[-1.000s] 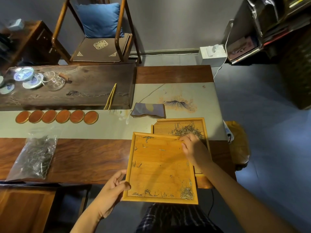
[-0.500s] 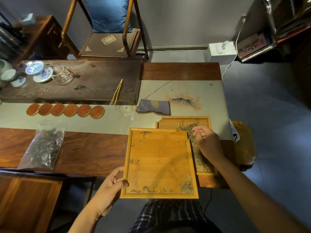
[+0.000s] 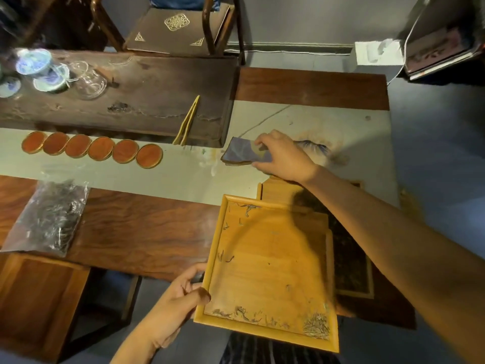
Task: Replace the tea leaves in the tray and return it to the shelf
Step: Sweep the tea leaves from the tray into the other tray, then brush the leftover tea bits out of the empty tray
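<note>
From the head camera, a long wooden table [image 3: 136,232] runs across the view, with a pale runner [image 3: 328,127] laid along its middle. The floor [image 3: 433,143] around it is grey, and a wooden chair [image 3: 178,24] with a brown patterned cushion stands behind the table. A white box [image 3: 378,52] sits on the floor near the wall, just beside a dark shelf unit [image 3: 443,48] at the right edge.

At the far left of the table a dark wooden board [image 3: 147,93] carries blue-and-white cups [image 3: 34,61] and a glass pitcher [image 3: 88,81]; the picture is blurred there. Bamboo tongs [image 3: 187,122] lean over the board's near edge. Six round orange coasters [image 3: 90,149] lie in a row on the runner. A clear plastic bag [image 3: 47,219] of tea leaves lies on the bare wood at the left.

The left hand [image 3: 170,308] grips the left rim of a light wooden tray [image 3: 270,264], thumb on top and fingers curled beneath, holding it at the table's near edge. A few loose tea leaves [image 3: 316,325] are gathered along its near side, thickest in the right corner. A second tray [image 3: 349,261] lies on the table partly under the first and under the right forearm, with dark leaves in it.

The right hand [image 3: 283,156] reaches over to a folded grey-blue cloth [image 3: 242,153] on the runner, fingers and thumb curled round its right end.
</note>
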The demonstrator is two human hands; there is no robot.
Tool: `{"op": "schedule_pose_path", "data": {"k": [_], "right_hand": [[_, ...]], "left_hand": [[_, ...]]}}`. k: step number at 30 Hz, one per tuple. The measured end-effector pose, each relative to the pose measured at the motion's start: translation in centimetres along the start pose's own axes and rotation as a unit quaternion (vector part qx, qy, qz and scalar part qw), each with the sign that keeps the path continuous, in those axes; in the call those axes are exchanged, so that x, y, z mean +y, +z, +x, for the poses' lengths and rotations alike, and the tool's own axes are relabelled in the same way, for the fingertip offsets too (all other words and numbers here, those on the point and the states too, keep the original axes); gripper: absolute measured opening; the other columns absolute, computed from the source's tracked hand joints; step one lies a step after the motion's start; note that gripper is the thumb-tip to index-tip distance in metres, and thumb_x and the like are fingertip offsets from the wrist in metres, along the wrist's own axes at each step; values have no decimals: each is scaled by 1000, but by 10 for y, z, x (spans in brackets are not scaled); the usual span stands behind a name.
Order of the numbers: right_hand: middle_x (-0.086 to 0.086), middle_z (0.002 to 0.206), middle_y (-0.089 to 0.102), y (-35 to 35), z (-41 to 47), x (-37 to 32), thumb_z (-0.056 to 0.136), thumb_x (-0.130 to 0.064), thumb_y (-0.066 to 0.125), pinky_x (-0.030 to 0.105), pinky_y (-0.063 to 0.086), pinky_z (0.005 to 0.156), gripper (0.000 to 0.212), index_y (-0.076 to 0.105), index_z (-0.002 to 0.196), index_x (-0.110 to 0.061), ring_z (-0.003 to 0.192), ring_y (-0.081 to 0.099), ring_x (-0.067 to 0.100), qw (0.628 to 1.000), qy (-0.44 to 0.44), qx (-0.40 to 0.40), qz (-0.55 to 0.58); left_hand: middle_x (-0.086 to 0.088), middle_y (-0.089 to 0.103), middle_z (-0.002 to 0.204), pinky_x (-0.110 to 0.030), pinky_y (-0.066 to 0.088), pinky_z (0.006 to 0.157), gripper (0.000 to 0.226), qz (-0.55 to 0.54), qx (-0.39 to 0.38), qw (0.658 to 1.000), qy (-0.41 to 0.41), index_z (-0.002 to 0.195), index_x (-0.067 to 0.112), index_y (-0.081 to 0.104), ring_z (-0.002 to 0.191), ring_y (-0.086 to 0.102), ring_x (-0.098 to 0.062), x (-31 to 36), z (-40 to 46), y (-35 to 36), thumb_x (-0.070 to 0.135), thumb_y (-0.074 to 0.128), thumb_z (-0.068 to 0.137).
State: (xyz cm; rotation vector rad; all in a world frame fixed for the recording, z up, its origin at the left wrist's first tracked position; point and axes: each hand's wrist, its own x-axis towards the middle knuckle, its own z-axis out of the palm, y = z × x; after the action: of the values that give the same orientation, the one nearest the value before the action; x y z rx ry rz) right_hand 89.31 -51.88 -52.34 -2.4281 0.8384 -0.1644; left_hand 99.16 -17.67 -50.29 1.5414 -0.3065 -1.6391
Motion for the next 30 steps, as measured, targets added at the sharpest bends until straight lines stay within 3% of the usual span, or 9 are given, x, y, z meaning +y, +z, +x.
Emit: {"op": "schedule_pose_path", "data": {"k": [3, 6, 11, 16, 18, 22, 24, 28, 30], "right_hand": [[13, 136, 43, 25, 19, 5, 79, -52, 65, 42, 43, 98, 67, 43, 135, -23, 124, 43, 32, 995, -20, -50, -86], [16, 149, 32, 43, 27, 11, 82, -56, 59, 45, 33, 105, 67, 38, 139, -28, 135, 30, 36, 989, -26, -56, -131], [11, 120, 49, 45, 40, 12, 90, -42, 55, 38, 40, 89, 47, 46, 133, -25, 113, 45, 30, 989, -65, -14, -132], [14, 110, 48, 47, 45, 4, 94, -22, 52, 31, 37, 71, 29, 54, 122, -13, 101, 51, 29, 987, -67, 8, -144], [15, 111, 47, 44, 43, 0, 94, -15, 50, 34, 40, 70, 25, 54, 118, -8, 96, 53, 30, 988, -72, 20, -138], [14, 129, 43, 12, 28, -12, 92, -10, 50, 41, 47, 90, 27, 53, 119, -7, 111, 52, 31, 991, -39, 114, -57], [11, 134, 42, -12, 11, -24, 91, -8, 49, 40, 46, 95, 33, 53, 124, -11, 119, 47, 28, 983, -11, 182, 13], [12, 121, 45, -43, -57, -68, 89, -3, 49, 9, 38, 90, 36, 56, 123, -11, 102, 49, 11, 940, 36, 283, 185], [7, 122, 41, -35, -98, -94, 88, -9, 51, 13, 39, 86, 35, 56, 122, -18, 97, 47, 9, 947, 113, 240, 180]], "left_hand": [[-28, 68, 98, -38, 51, 77, 45, -7, -5, 1000, -14, 119, 6, 59, 88, 63, -36, -2, 9, -4, 0, 57, 75], [-31, 66, 104, -42, 51, 81, 48, -19, -11, 1000, -16, 121, 2, 56, 90, 64, -37, -5, 13, -8, -3, 59, 73], [-32, 65, 105, -44, 52, 79, 51, -40, -9, 999, -17, 123, -3, 53, 89, 64, -39, -7, 16, -13, -9, 64, 73], [-32, 66, 101, -43, 52, 79, 52, -50, -8, 999, -11, 120, -1, 56, 87, 65, -38, -4, 21, -17, -6, 58, 69], [-33, 65, 99, -45, 50, 80, 53, -50, -10, 999, -8, 122, -2, 54, 88, 62, -40, -3, 21, -17, -6, 58, 69], [-35, 65, 102, -44, 54, 79, 61, -38, -20, 999, 4, 123, -2, 52, 90, 63, -40, 3, 19, -16, 0, 67, 64], [-30, 67, 98, -36, 55, 74, 60, -22, -21, 999, 9, 123, -2, 53, 85, 64, -35, 5, 17, -14, 1, 66, 65], [-21, 71, 96, -28, 53, 67, 57, 3, -29, 999, 22, 123, 0, 54, 79, 67, -29, 18, 8, -3, 0, 64, 67], [-21, 72, 93, -25, 54, 64, 55, 22, -26, 999, 36, 124, -3, 51, 73, 68, -25, 23, 5, 4, -5, 58, 69]]}}
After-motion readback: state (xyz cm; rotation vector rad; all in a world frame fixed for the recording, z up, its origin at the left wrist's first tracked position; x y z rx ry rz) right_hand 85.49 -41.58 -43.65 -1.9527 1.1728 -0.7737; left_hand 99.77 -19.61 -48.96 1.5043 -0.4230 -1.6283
